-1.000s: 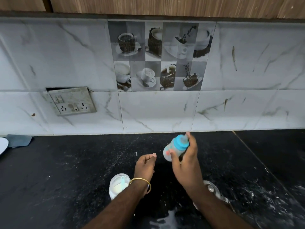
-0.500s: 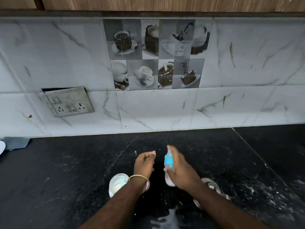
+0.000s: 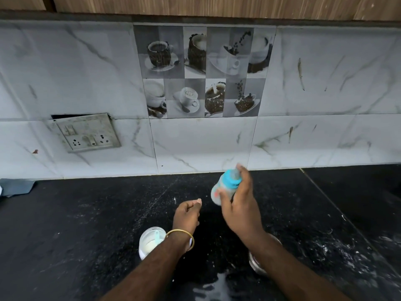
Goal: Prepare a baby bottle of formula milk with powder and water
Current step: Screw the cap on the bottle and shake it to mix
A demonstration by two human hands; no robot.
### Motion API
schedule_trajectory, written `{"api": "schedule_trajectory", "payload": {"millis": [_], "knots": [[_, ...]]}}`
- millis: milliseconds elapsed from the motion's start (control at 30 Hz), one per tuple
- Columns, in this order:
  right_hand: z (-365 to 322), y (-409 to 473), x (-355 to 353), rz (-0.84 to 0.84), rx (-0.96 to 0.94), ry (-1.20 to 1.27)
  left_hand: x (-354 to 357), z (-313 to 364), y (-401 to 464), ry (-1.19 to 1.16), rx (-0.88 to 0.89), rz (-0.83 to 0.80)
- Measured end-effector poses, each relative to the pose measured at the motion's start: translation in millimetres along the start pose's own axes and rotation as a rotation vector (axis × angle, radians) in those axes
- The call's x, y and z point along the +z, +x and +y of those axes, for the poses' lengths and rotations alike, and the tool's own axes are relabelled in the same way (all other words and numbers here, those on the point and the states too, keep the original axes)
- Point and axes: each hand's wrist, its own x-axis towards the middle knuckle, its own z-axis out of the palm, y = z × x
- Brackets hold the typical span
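Note:
My right hand (image 3: 240,210) grips a small baby bottle (image 3: 225,186) with a blue collar and a milky white fill. The bottle is tilted, teat end up and to the right, held above the black counter (image 3: 86,224). My left hand (image 3: 187,216), with a gold bangle at the wrist, hovers loosely curled just left of the bottle and holds nothing. Below my left wrist stands an open white powder tub (image 3: 150,242) with a pale scoop inside, partly hidden by my forearm.
A steel vessel (image 3: 257,262) peeks out under my right forearm. White spill marks lie on the counter at the bottom centre and right. A tiled wall with a socket plate (image 3: 86,132) rises behind. A grey cloth (image 3: 16,186) lies far left.
The bottle has swung up and away from me, from upright and low half a second ago to tilted and high, as it was one second ago. My left hand has stayed put.

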Motion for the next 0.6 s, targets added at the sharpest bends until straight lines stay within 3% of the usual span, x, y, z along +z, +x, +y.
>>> {"api": "schedule_trajectory", "payload": {"millis": [100,133,167,300,333,367,433,467,533,600], "knots": [[18,-30,11,-0.606,0.172,-0.283,1,0,-3,-0.006,-0.003,-0.006],[19,-32,9,-0.650,0.211,-0.294,1,0,-3,-0.005,-0.002,-0.008],[17,-25,8,-0.562,0.188,-0.243,0,2,-2,-0.012,0.002,-0.010],[-11,7,3,0.083,-0.027,0.033,-2,3,0,-0.010,0.001,0.015],[-8,2,6,0.091,-0.027,-0.013,-2,3,-1,-0.011,-0.002,0.016],[-2,-7,10,-0.038,-0.016,-0.092,-1,2,-2,-0.011,-0.004,0.014],[12,-31,13,-0.509,0.163,-0.253,-2,2,-5,-0.006,-0.007,0.007],[16,-36,11,-0.625,0.226,-0.298,-2,2,-5,-0.003,-0.005,0.002],[10,-22,6,-0.478,0.161,-0.221,-4,3,-4,0.011,0.015,-0.007],[-14,0,-1,-0.138,0.009,-0.052,-5,5,-4,0.030,0.041,-0.004]]}}
